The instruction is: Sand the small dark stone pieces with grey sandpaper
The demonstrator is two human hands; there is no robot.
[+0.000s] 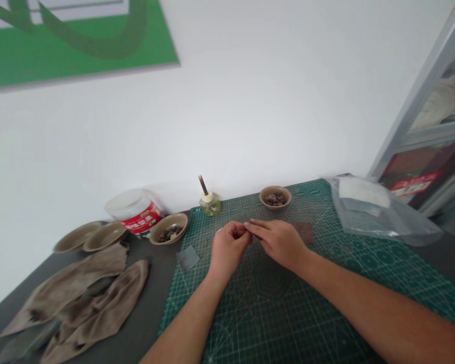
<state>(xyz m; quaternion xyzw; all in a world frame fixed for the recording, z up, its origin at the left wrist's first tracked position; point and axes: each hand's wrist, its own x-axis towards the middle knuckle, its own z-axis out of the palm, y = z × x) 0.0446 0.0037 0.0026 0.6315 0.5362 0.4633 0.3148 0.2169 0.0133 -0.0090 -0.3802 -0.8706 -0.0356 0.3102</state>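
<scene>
Over the middle of a green cutting mat [227, 313], my left hand [230, 247] and my right hand [278, 242] meet at the fingertips. Both are closed in a pinch, and whatever they grip is too small and too covered by fingers to name. Beneath and behind my right hand lies a flat brown piece [305, 232]. To the left of my left hand, a small grey square sheet [188, 258] rests on the mat's edge. A bowl of dark, nut-like pieces [275, 197] stands beyond my hands.
Left of the mat are another bowl with dark pieces [169, 228], a white tub with a red label [134, 210], two shallow bowls [78, 237] and crumpled brown cloths [98, 303]. A small glass bottle [210, 205] stands by the wall. A clear plastic bag [379, 207] lies right.
</scene>
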